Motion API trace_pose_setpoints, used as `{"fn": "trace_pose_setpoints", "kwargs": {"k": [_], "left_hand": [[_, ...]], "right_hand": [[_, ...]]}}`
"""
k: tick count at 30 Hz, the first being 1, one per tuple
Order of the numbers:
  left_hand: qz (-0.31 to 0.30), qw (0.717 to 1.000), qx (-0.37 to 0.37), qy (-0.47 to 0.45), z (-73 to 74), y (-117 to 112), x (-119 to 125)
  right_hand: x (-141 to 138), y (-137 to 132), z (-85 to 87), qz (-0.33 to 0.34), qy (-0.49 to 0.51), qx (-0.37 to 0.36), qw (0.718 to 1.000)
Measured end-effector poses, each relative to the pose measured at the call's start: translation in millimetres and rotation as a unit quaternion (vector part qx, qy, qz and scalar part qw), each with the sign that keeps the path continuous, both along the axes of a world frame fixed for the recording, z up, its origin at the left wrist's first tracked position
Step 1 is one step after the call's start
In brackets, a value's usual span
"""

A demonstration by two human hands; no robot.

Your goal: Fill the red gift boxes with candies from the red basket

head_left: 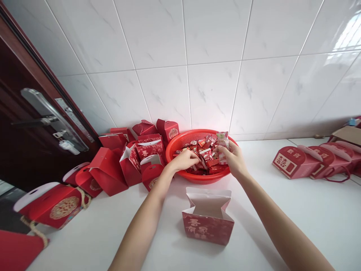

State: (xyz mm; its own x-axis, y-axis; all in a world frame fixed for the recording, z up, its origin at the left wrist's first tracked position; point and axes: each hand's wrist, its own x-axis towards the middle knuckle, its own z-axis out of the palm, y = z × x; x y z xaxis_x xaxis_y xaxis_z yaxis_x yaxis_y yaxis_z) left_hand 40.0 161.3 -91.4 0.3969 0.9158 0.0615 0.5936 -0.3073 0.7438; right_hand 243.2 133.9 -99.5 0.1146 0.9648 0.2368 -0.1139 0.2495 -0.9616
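Observation:
A red plastic basket (pixel 172 148) full of wrapped candies (pixel 207 155) stands against the tiled wall. Over its right side, my right hand (pixel 231 156) is closed on a pink-and-green candy packet (pixel 223 141), held upright. My left hand (pixel 184 160) reaches in from the left, its fingers down among the candies; whether they grip one is hidden. In front of the basket, between my forearms, an open dark red paper gift box (pixel 208 229) with pale lettering stands upright, its top spread apart.
Several red gift boxes (pixel 108 171) crowd the left side, some with rope handles. Closed red boxes (pixel 299 161) line the right, near a cardboard box (pixel 348 134). A dark door (pixel 17 150) with a metal handle borders the left.

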Motion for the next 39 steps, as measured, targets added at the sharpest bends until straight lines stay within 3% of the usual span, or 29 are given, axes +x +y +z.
{"fn": "trace_pose_setpoints", "kwargs": {"k": [3,6,9,13,16,24,29,33,36,39], "left_hand": [[0.039,0.985,-0.027,-0.167,-2.6,4,-7],[0.005,0.968,-0.062,-0.242,-1.1,2,-8],[-0.032,0.966,-0.066,-0.249,2.0,-2,-6],[-0.036,0.964,-0.031,-0.260,2.5,-4,-2],[-0.042,0.964,-0.022,-0.263,0.6,-4,2],[-0.033,0.967,-0.023,-0.253,3.4,-10,8],[-0.014,0.948,0.028,-0.318,6.0,-18,17],[-0.017,0.938,0.026,-0.344,8.0,-21,23],[-0.030,0.945,-0.008,-0.325,8.4,-20,19],[-0.008,0.974,-0.008,-0.228,7.2,-16,10]], "right_hand": [[0,0,0.7,0.005,-0.003,-0.006,1.000],[1,-2,2.9,0.010,-0.004,-0.012,1.000],[1,-5,6.0,0.025,-0.028,-0.011,0.999],[-1,-9,9.7,0.065,-0.061,0.016,0.996],[-3,-11,10.4,0.084,-0.043,0.024,0.995],[-5,-11,8.7,0.050,-0.012,-0.002,0.999],[-8,-11,10.7,0.060,0.025,0.000,0.998],[-9,-13,8.0,0.097,0.047,-0.012,0.994],[-9,-13,6.2,0.106,0.053,-0.021,0.993],[-4,-9,6.9,0.063,0.037,-0.014,0.997]]}}
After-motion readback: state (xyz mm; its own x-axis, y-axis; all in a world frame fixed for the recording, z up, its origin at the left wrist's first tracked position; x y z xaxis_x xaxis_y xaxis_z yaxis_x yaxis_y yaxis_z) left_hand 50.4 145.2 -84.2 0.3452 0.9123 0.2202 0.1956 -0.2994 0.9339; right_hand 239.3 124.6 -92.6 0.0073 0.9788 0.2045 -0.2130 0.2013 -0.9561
